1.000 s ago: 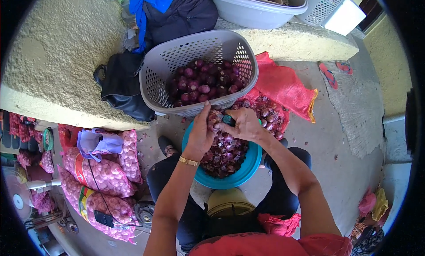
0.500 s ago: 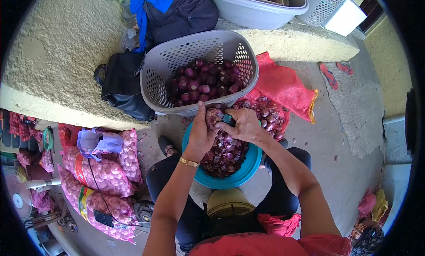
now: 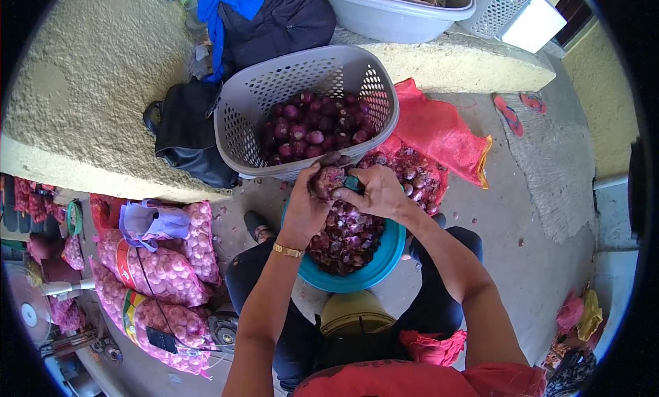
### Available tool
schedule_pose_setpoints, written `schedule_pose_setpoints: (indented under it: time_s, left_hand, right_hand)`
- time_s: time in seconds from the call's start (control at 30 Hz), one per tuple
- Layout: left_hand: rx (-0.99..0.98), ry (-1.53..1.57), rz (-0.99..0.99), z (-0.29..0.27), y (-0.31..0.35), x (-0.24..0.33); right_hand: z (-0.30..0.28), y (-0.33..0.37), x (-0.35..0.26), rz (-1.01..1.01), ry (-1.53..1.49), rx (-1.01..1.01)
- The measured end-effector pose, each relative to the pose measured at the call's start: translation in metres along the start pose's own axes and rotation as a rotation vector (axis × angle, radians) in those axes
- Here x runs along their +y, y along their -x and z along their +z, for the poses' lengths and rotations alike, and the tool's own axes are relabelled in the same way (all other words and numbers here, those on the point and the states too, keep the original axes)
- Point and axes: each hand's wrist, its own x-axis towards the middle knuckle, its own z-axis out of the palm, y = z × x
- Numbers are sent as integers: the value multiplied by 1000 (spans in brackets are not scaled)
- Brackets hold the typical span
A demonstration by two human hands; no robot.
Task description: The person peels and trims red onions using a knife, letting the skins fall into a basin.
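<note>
My left hand [image 3: 303, 206] is closed around a red onion [image 3: 327, 183], with a dark flap of loose skin sticking up from its top. Beside it, my right hand [image 3: 382, 192] grips a small teal-handled tool [image 3: 353, 184] against the onion; its working end is hidden. Both hands are over a turquoise basin [image 3: 391, 263] holding a heap of onion skins [image 3: 347, 240]. Just beyond them stands a grey perforated basket [image 3: 232, 132] with many peeled purple onions [image 3: 316, 128]. Unpeeled onions [image 3: 414, 185] spill from a red mesh sack [image 3: 439, 129] at the basket's right.
Full mesh sacks of onions [image 3: 161, 273] lie at the left, with a lilac bag [image 3: 154, 222] on them. A black bag [image 3: 189, 136] leans by the basket. A grey tub [image 3: 405, 16] rests on the ledge behind. Slippers [image 3: 509, 115] lie at the far right. A yellowish bucket [image 3: 353, 311] stands between my legs.
My left hand has turned slightly with the onion, and a dark flap of skin now rises from its top. My right hand keeps its grip on the tool with little movement.
</note>
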Motion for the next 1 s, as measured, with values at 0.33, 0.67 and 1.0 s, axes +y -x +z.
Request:
schedule_pose_setpoints:
  time_s: [0.33,0.67,1.0]
  left_hand:
    - [-55,113,261,-17,-14,-25]
    - [29,-18,-45,-13,-14,-15]
    - [40,226,41,-19,-19,-23]
  right_hand:
    - [33,6,-8,250,-313,102]
    - [14,6,-2,1,125,156]
    - [28,6,-5,105,-37,119]
